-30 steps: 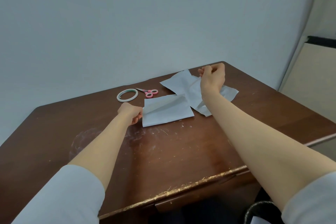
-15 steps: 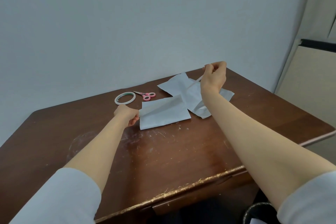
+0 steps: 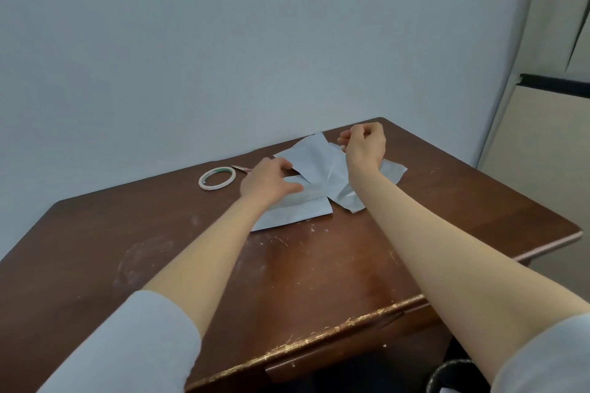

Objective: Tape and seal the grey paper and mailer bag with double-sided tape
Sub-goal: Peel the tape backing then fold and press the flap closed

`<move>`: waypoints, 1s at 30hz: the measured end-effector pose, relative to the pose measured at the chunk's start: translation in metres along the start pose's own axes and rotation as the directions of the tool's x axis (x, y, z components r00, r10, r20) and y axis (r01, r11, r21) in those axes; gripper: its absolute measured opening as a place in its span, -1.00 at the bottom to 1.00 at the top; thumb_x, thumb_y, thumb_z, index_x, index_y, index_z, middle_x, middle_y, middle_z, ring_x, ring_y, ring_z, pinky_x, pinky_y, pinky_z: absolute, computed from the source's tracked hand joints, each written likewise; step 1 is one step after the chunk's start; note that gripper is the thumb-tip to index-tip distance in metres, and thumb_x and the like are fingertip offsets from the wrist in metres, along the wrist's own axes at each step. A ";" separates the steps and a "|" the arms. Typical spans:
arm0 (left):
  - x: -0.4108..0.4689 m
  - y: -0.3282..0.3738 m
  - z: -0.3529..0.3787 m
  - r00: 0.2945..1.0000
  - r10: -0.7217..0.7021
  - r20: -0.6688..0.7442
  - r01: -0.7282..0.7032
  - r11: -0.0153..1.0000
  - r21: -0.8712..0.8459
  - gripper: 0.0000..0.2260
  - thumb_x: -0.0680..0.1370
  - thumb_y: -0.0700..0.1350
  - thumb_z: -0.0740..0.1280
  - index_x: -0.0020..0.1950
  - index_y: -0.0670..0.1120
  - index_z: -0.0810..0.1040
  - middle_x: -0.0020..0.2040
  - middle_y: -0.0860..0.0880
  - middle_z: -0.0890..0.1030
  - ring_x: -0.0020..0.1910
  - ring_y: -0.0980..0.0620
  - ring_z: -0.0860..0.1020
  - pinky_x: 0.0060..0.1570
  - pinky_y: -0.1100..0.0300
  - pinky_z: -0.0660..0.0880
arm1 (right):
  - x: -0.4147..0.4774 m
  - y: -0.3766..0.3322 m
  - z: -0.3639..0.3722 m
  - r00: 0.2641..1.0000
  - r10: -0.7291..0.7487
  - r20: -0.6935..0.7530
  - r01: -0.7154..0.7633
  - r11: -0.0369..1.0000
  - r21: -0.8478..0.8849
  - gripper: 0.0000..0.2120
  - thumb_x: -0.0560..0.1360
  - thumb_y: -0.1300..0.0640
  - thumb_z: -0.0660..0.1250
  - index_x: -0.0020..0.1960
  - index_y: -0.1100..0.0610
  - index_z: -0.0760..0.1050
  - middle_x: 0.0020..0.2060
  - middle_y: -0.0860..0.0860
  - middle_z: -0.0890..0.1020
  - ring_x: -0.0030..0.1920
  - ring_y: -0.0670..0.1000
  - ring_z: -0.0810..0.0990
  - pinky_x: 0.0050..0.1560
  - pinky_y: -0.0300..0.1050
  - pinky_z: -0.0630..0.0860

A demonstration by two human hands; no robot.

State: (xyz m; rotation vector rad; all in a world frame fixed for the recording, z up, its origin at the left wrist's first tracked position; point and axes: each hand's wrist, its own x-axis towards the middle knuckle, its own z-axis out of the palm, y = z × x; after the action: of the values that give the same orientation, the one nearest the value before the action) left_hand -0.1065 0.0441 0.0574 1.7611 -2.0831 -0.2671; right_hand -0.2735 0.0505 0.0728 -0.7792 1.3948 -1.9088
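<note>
A white ring of double-sided tape (image 3: 217,179) lies just left of the left hand (image 3: 268,183), whose relaxed fingers press the flat grey mailer bag (image 3: 297,212). Creased grey paper (image 3: 319,163) lies beneath the right hand (image 3: 364,147), its fingers curled into a pinch; I cannot tell whether they hold anything.

Left hand (image 3: 269,183) flat, right hand (image 3: 364,145) curled

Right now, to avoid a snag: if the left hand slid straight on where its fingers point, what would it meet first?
Probably the creased grey sheet, lying just beyond the left hand, whose fingers point toward it across the flat grey sheet; depth is unclear.
</note>
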 end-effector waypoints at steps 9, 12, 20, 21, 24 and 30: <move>0.015 0.028 0.046 0.993 0.050 0.108 -0.075 0.966 0.247 -0.77 0.49 0.10 0.35 0.12 0.10 0.61 0.18 0.01 0.50 0.19 -0.02 0.48 0.04 0.05 0.50 | 0.010 0.003 -0.007 0.999 0.030 -0.016 -0.029 0.999 0.031 -0.88 0.55 0.29 0.08 -0.12 0.15 0.34 -0.30 0.01 0.55 -0.35 -0.08 0.57 -0.20 -0.17 0.54; 0.018 0.027 0.049 0.993 0.029 0.117 -0.056 0.971 0.230 -0.83 0.49 0.07 0.36 0.01 0.08 0.66 0.12 0.03 0.57 0.12 -0.02 0.53 -0.04 0.11 0.51 | 0.017 0.004 -0.011 1.000 0.009 -0.024 -0.008 1.000 0.013 -0.89 0.56 0.29 0.07 -0.08 0.16 0.35 -0.28 0.03 0.56 -0.34 -0.07 0.57 -0.19 -0.18 0.53; 0.019 0.024 0.051 0.990 0.005 0.143 -0.032 0.981 0.190 -0.81 0.48 0.06 0.37 0.05 0.06 0.61 0.14 0.07 0.58 0.11 0.02 0.54 -0.01 0.10 0.53 | 0.025 0.002 -0.014 0.996 -0.064 -0.056 0.062 0.997 -0.034 -0.90 0.56 0.27 0.08 -0.08 0.16 0.34 -0.30 -0.03 0.53 -0.27 -0.05 0.55 -0.32 -0.32 0.40; 0.019 0.023 0.051 0.988 0.002 0.153 -0.030 0.983 0.180 -0.77 0.47 0.07 0.38 0.08 0.05 0.59 0.15 0.06 0.57 0.12 0.02 0.53 0.00 0.09 0.52 | 0.024 0.001 -0.015 0.997 -0.064 -0.053 0.062 0.998 -0.031 -0.90 0.56 0.27 0.08 -0.07 0.16 0.34 -0.30 -0.03 0.53 -0.27 -0.06 0.55 -0.31 -0.32 0.41; 0.019 0.022 0.047 0.989 -0.011 0.148 -0.005 0.994 0.109 -0.59 0.40 0.12 0.44 0.20 0.04 0.51 0.17 0.06 0.54 0.15 0.03 0.51 0.06 0.06 0.50 | 0.022 0.001 -0.015 0.999 -0.028 -0.020 0.028 1.000 0.004 -0.89 0.56 0.27 0.09 -0.10 0.15 0.35 -0.32 0.00 0.54 -0.35 -0.06 0.54 -0.22 -0.20 0.51; 0.021 0.042 0.020 0.996 0.090 0.015 -0.079 0.929 -0.361 -0.50 0.41 0.01 0.49 0.32 -0.04 0.48 0.14 0.04 0.55 -0.01 0.10 0.47 -0.02 0.26 0.38 | 0.016 0.000 -0.015 0.991 0.121 0.061 -0.124 0.992 0.038 -0.87 0.52 0.27 0.12 -0.09 0.18 0.43 -0.33 0.04 0.57 -0.36 -0.04 0.53 -0.29 -0.20 0.49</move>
State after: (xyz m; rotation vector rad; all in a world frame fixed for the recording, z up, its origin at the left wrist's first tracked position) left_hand -0.1554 0.0294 0.0592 1.4532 -1.9724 -0.6140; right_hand -0.2954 0.0464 0.0701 -0.7075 1.3318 -1.8011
